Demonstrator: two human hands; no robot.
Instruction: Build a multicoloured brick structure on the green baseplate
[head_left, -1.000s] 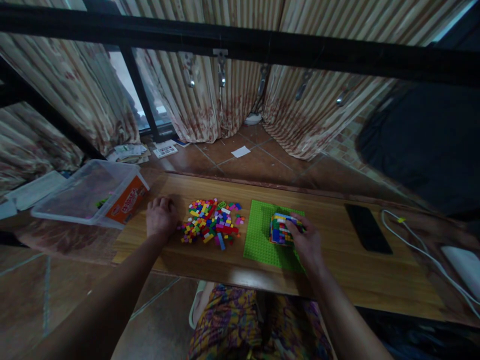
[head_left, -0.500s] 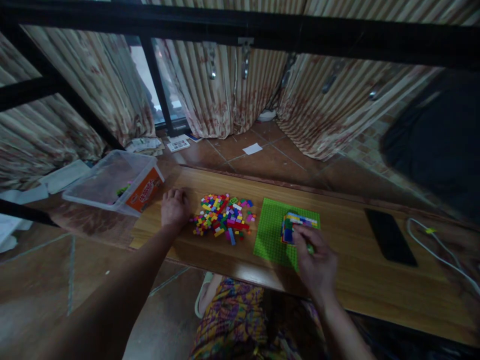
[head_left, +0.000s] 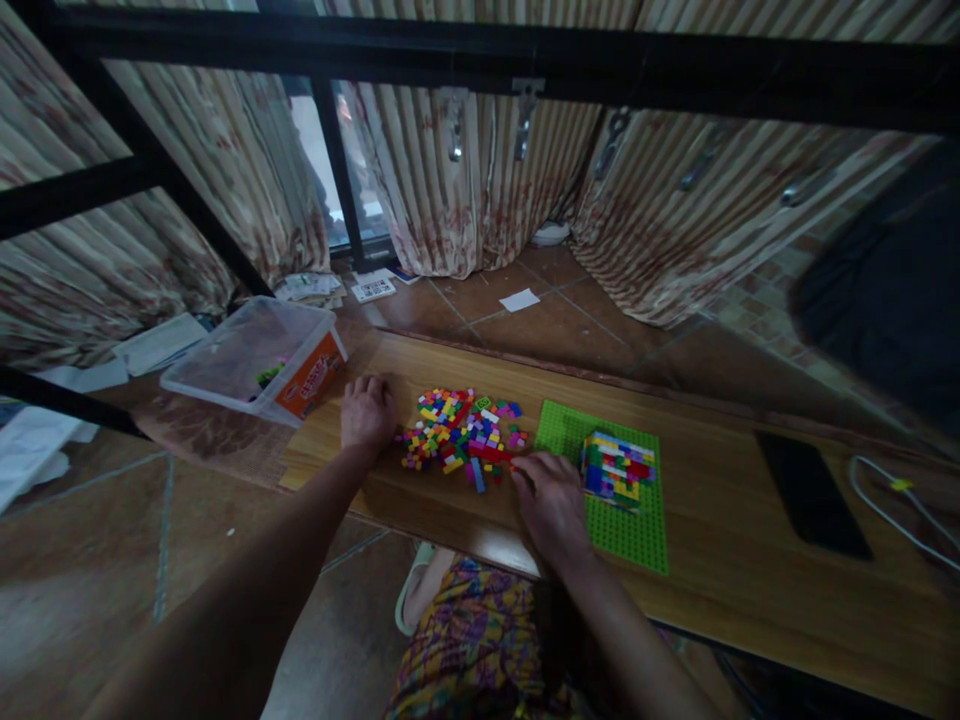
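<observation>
A loose pile of small colourful toy building bricks (head_left: 457,435) lies on the wooden bench. On its left side my left hand (head_left: 368,415) rests on the wood, fingers loosely bent and holding nothing visible. My right hand (head_left: 551,500) is at the pile's right edge, over the left part of the green baseplate (head_left: 630,545). Its thumb and index finger are apart, beside a long red brick (head_left: 495,456); whether they touch it I cannot tell. On the baseplate stands a low multicoloured block of joined bricks (head_left: 619,468), just right of that hand.
A clear plastic box (head_left: 225,365) with an orange label stands left of the bench (head_left: 450,520). A black phone-like slab (head_left: 814,495) and a white cable (head_left: 892,510) lie at the right. Dark metal bars (head_left: 480,55) cross in front of the curtains (head_left: 427,190).
My right hand has moved left, from the joined bricks to the edge of the loose pile, uncovering the multicoloured block. My left hand stays beside the pile. The view has shifted slightly.
</observation>
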